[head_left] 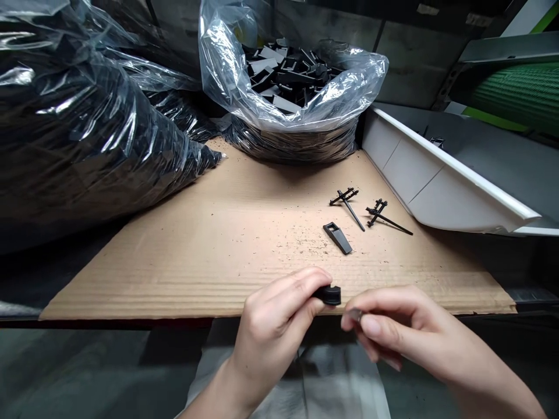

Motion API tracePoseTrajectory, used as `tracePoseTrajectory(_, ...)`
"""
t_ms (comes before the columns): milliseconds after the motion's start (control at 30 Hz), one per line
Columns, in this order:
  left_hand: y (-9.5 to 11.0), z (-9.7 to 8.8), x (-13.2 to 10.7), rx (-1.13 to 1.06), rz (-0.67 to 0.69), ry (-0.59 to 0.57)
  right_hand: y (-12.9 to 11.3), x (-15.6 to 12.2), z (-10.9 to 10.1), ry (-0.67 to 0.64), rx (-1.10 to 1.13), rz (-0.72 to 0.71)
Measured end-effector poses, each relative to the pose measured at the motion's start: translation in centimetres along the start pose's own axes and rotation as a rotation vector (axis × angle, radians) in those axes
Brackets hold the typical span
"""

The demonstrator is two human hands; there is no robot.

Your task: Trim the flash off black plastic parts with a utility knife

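Observation:
My left hand (279, 320) is closed on a small black plastic part (329, 295), whose end sticks out past the fingertips. Just to its right, my right hand (402, 331) pinches a small thin grey blade-like piece (354, 314) between thumb and forefinger; most of it is hidden. The two hands are close but apart, above the front edge of the cardboard. Beyond them lies a black wedge-shaped plastic part (338, 238) with a square opening at one end. Two black plastic sprues (349, 205) (384, 216) with thin stems rest behind it.
A cardboard sheet (196, 233) sprinkled with dark shavings covers the work surface. At the back stands a clear bag (297, 125) full of black parts. Another bulging bag (87, 134) fills the left side. A white-walled tray (432, 180) borders the right, near a green roll (506, 96).

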State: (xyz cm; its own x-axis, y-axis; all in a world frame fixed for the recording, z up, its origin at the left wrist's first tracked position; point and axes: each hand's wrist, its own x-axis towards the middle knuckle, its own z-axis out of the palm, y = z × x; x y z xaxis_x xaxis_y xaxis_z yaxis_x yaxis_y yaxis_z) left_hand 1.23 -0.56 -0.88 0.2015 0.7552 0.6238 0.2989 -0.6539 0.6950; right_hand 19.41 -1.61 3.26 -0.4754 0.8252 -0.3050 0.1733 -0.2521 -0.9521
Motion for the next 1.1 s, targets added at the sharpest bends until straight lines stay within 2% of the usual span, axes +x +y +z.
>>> tracePoseTrajectory(133, 0.4, -0.2, 0.3, -0.060, -0.161, -0.043, 1.4, -0.5, 1.4, 0.470, 0.094, -0.101)
tracePoseTrajectory(200, 0.5, -0.3, 0.4, -0.116, -0.261, -0.051, 2.1, -0.3, 1.9, 0.602, 0.025, -0.135)
tracePoseTrajectory(233, 0.5, -0.3, 0.4, -0.138, -0.297, -0.052, 2.3, -0.1, 2.0, 0.616, -0.021, -0.151)
tracePoseTrajectory(333, 0.4, -0.2, 0.3, -0.179, -0.330, -0.062, 2.6, 0.2, 2.4, 0.573, -0.093, -0.187)
tracePoseTrajectory(467, 0.3, -0.2, 0.2, -0.192, -0.331, -0.057, 2.4, 0.1, 2.9, 0.606, -0.037, -0.245)
tracePoseTrajectory(533, 0.3, -0.2, 0.2, -0.169, -0.312, -0.074, 2.4, 0.0, 3.0, 0.537, 0.027, -0.259)
tracePoseTrajectory(633, 0.5, -0.4, 0.4, -0.082, -0.233, -0.106, 2.4, -0.1, 2.8, 0.436, 0.097, -0.192)
tracePoseTrajectory(767, 0.7, -0.4, 0.6, -0.021, -0.205, -0.070, 2.1, -0.3, 2.0, 0.658, -0.021, -0.124)
tracePoseTrajectory(833, 0.7, -0.4, 0.6, -0.041, -0.230, -0.056, 1.9, -0.4, 1.9, 0.684, -0.028, -0.130)
tracePoseTrajectory(1000, 0.4, -0.3, 0.5, -0.231, -0.328, -0.080, 1.6, 0.4, 2.7, 0.465, 0.178, -0.129)
tracePoseTrajectory(1100, 0.5, -0.3, 0.6, -0.398, -0.413, -0.111, 1.6, 1.1, 3.0, 0.405, 0.185, -0.125)
